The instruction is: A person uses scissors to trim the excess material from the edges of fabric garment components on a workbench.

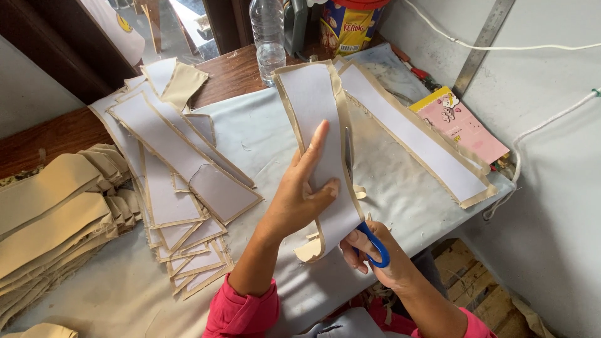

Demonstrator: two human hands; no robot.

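Two hands work: left hand [299,194] holds fabric strip [319,125], right hand [369,253] scissors [366,231].

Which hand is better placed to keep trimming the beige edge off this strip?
The right hand. Its fingers are already through the blue-handled scissors, whose blades lie along the right edge of the white-faced strip. The left hand is gripping the strip's middle, holding it up.

My left hand [299,195] is raised, fingers stretched upward, thumb pressed inward in a pinch. My right hand [369,253] sits lower, fingers curled closed through a handle loop. Pink sleeves cover both forearms.
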